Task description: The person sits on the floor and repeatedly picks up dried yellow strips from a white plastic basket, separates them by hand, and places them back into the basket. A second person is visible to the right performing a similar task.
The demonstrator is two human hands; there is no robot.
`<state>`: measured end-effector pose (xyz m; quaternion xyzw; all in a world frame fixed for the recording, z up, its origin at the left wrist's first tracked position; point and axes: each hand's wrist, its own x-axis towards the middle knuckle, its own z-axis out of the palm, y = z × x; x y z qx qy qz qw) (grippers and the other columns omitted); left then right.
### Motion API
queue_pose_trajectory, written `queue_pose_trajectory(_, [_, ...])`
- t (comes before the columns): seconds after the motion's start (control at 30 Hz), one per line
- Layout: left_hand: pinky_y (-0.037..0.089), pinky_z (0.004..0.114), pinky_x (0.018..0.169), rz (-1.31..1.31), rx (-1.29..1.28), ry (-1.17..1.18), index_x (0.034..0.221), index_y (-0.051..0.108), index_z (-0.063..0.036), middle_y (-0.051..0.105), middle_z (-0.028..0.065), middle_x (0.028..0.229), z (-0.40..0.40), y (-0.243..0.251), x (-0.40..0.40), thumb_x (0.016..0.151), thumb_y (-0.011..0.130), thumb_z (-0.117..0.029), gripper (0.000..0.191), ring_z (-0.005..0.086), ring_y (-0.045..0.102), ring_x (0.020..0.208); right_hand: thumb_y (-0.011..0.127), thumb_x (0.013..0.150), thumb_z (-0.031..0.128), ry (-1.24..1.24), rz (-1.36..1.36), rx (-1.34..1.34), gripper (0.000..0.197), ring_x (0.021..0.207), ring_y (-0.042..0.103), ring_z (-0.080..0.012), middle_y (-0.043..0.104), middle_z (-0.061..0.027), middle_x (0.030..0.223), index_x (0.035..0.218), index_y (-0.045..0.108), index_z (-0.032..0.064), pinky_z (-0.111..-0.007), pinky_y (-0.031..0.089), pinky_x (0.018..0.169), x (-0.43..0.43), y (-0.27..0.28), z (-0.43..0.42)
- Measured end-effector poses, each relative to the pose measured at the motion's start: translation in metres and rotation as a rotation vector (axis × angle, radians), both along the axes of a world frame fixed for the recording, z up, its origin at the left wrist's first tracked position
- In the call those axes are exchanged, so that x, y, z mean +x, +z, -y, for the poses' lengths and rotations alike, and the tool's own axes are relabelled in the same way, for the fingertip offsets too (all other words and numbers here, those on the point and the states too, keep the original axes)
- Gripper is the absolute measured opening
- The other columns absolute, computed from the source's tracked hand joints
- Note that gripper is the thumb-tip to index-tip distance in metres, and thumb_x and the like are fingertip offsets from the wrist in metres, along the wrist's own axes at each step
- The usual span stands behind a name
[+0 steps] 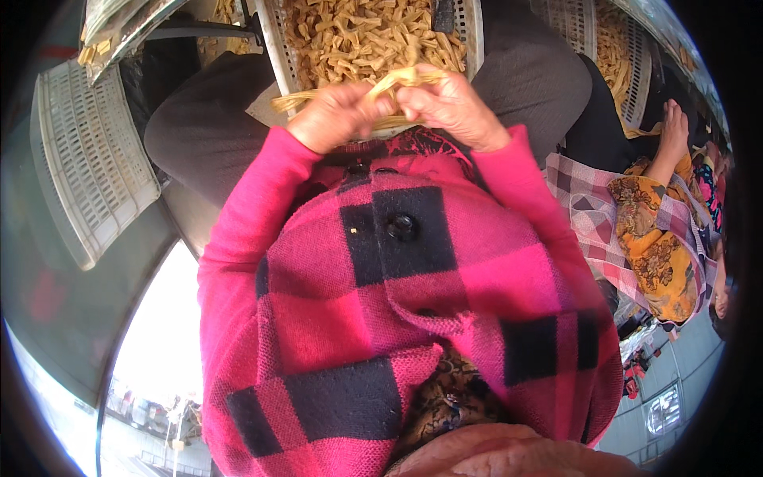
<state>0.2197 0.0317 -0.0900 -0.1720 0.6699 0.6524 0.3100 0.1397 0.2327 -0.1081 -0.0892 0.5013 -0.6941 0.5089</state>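
Note:
Between my two hands a pale yellow, flat pliable strip (390, 82) is bent or looped over itself. My left hand (340, 114) grips one part of it, slightly blurred, and a loose end (292, 100) sticks out past the wrist side. My right hand (453, 104) pinches the strip with thumb and fingers at the other side. Just beyond the hands, a white perforated plastic crate (275, 47) holds a heap of short knotted yellow pieces (369, 42). More strips lie under my hands at the crate's near edge. A dark object (443, 15) rests at the crate's right side.
A white perforated crate (95, 155) stands tilted at the left. At the right sits another person, whose bare hand (673, 134) is near a second crate (636, 77) of yellow pieces. My legs flank the middle crate.

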Motion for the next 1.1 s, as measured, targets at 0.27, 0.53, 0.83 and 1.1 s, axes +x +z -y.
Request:
queue_pose_trajectory(0.27, [0.038,0.020,0.045,-0.012,-0.045,0.024,0.100,0.068,-0.0038,0.058,-0.0015,0.061,0.040,0.022,0.009,0.100,0.045,-0.032,0.036,0.0060,0.045,0.047,0.068,0.087,0.027,-0.025,-0.055,0.062,0.039,0.065,0.055,-0.0045,0.064,0.0004,0.082,0.114,0.059,0.0003,-0.015,0.044,0.056,-0.009,0.007,-0.002])
queue_pose_trajectory(0.53, [0.047,0.021,0.051,-0.624,-0.376,0.306,0.102,0.067,-0.0074,0.066,0.0026,0.076,0.046,0.014,0.017,0.092,0.060,-0.014,0.013,0.0102,0.061,0.061,0.056,0.095,0.016,-0.135,0.102,-0.213,0.015,0.049,0.040,-0.0036,0.048,0.0024,0.063,0.092,0.059,0.0022,-0.018,0.033,0.042,0.000,0.022,-0.007])
queue_pose_trajectory(0.83, [0.045,0.024,0.048,-0.032,0.249,0.310,0.097,0.063,-0.0015,0.060,0.0017,0.066,0.003,-0.017,-0.004,0.091,0.063,-0.021,0.020,0.0094,0.055,0.052,0.064,0.089,0.011,-0.270,-0.053,0.039,0.030,0.069,0.060,-0.0109,0.062,-0.0062,0.083,0.111,0.054,-0.0065,-0.021,0.049,0.059,0.015,0.020,0.019])
queue_pose_trajectory(1.1, [0.053,0.025,0.076,-0.444,-0.011,0.221,0.119,0.060,-0.0004,0.067,0.0059,0.105,-0.013,0.005,0.024,0.093,0.059,-0.008,0.028,0.0106,0.062,0.090,0.070,0.085,0.013,-0.208,0.039,-0.041,0.020,0.059,0.056,-0.0051,0.064,-0.0021,0.076,0.097,0.058,0.0038,-0.017,0.043,0.049,0.005,-0.026,0.014])
